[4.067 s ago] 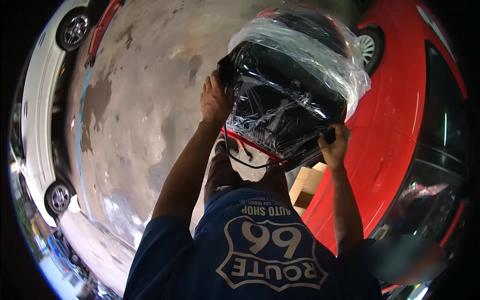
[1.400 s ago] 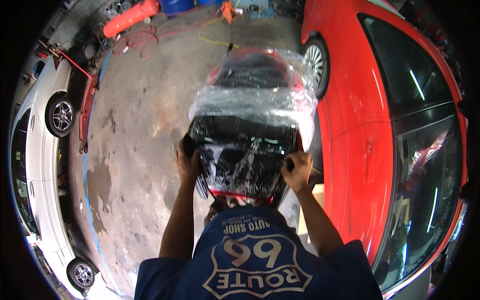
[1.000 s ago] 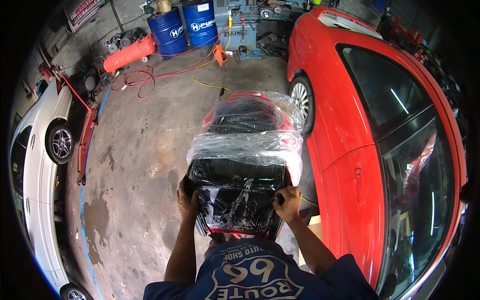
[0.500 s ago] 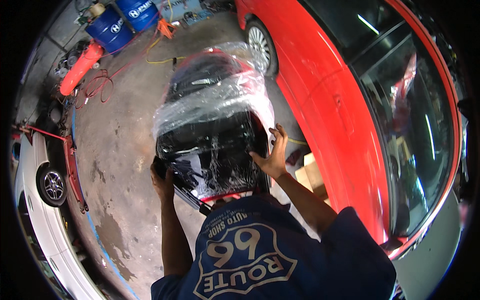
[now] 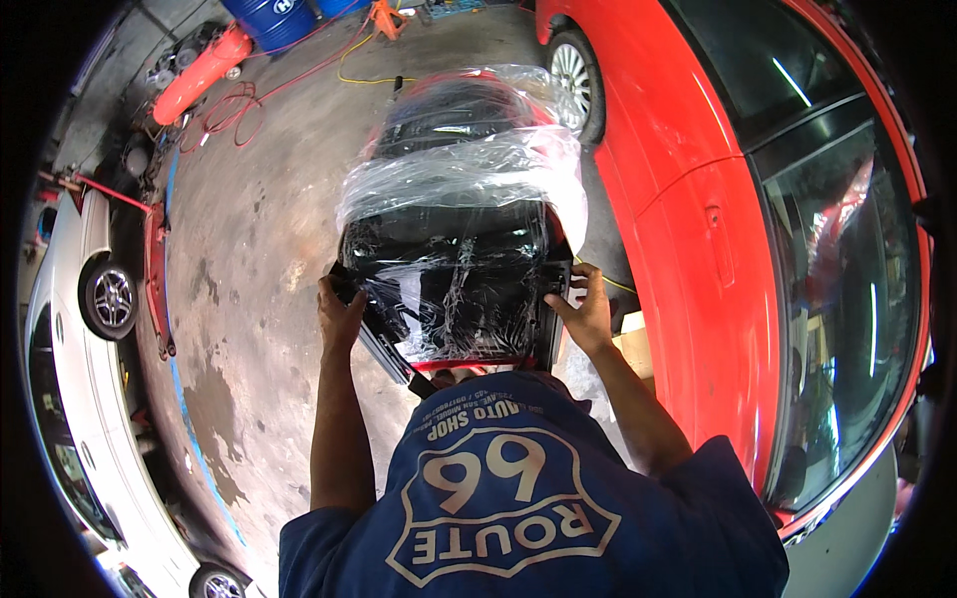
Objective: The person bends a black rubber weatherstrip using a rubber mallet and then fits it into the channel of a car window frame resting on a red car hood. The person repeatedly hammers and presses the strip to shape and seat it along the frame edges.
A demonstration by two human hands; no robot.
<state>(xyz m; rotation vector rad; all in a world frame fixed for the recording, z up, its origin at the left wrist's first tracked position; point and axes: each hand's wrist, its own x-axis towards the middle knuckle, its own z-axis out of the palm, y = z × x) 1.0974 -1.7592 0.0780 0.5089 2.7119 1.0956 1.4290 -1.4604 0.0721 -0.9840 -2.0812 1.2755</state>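
In front of me is a large red-and-black car panel (image 5: 449, 249) loosely wrapped in clear plastic film (image 5: 459, 164); its exact kind is hard to make out. A dark, glossy, creased surface faces me, with a red strip along its near end. At the panel's left edge, my left hand (image 5: 341, 314) is closed around a black corner, thumb on the inner side. My right hand (image 5: 588, 314) grips the opposite black edge, thumb over the top and fingers along the outer side. Both forearms reach forward past the blue shirt (image 5: 498, 488).
A red car (image 5: 678, 199) stands close on the right, a cardboard box (image 5: 635, 349) beside it. To the left are a white car (image 5: 100, 429) and a red floor jack (image 5: 156, 279). Farther off lie a red cylinder (image 5: 204, 72), a coiled red hose (image 5: 234, 112) and blue drums (image 5: 271, 22).
My right hand has gone from spread fingers beside the edge to gripping it. The left hand stays on its corner. The whole view has shifted, so surroundings sit more to the right and higher.
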